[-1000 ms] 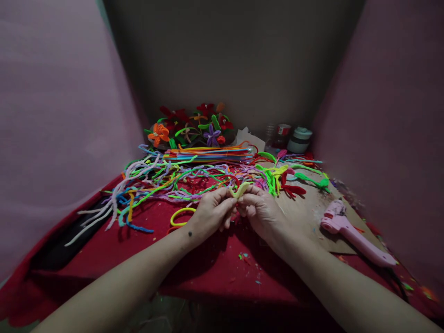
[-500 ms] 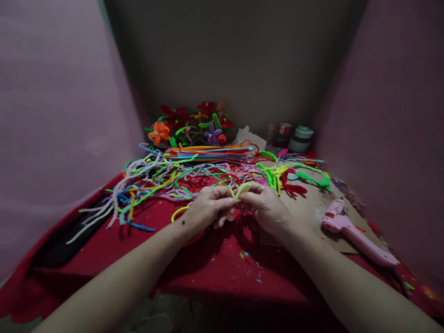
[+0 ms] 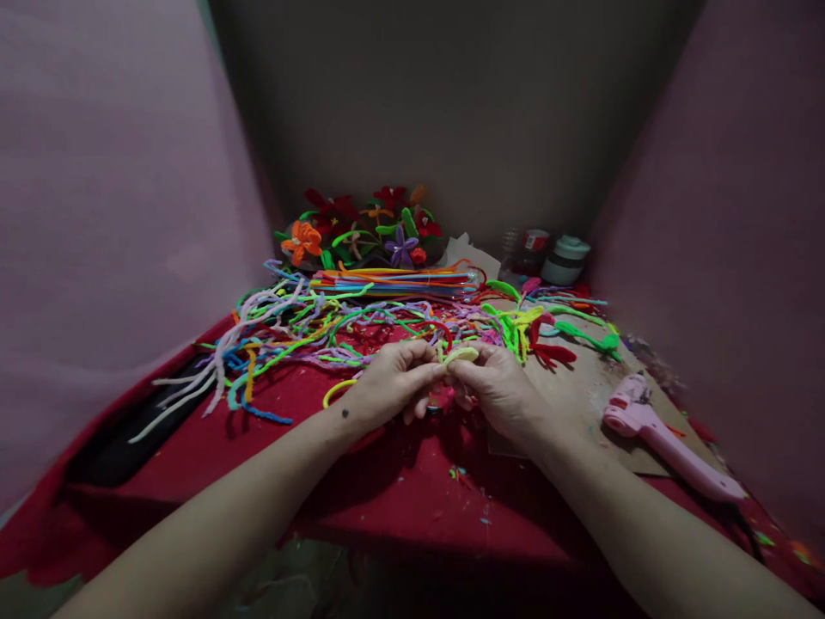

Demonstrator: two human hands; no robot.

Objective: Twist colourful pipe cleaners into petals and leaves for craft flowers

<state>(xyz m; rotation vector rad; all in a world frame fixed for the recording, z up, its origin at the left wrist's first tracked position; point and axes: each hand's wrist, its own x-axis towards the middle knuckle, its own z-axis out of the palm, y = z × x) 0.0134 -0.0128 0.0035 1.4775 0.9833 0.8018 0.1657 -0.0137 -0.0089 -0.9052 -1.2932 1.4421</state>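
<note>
Left hand (image 3: 400,380) and right hand (image 3: 498,385) both pinching the same pale yellow fuzzy piece (image 3: 464,354), thumbs on the near side. It's held just above the table at center, one flat lobe angled up to the right. Exact fold or join: can't tell, thumbs cover it.

To do it well, I'd anchor with the left pinch, let the right fingertips do the shaping, and work close to the thumbs in small, light moves; fuzz probably flattens if squeezed hard.

Pose: forearms angle in from the lower corners, wrists low, thumb tips nearly meeting. Remaining left fingers curl under; right ones partly hidden.

Outward: yellow loop (image 3: 331,392), likely a scissors handle, by the left wrist. Red cloth (image 3: 412,507) below. Loose pipe cleaners (image 3: 258,314) beyond, mostly leftward. Cardboard (image 3: 577,400) right, pink glue gun (image 3: 667,445) lying partly on it. Fuzzy flowers (image 3: 400,248) at the back.
</note>
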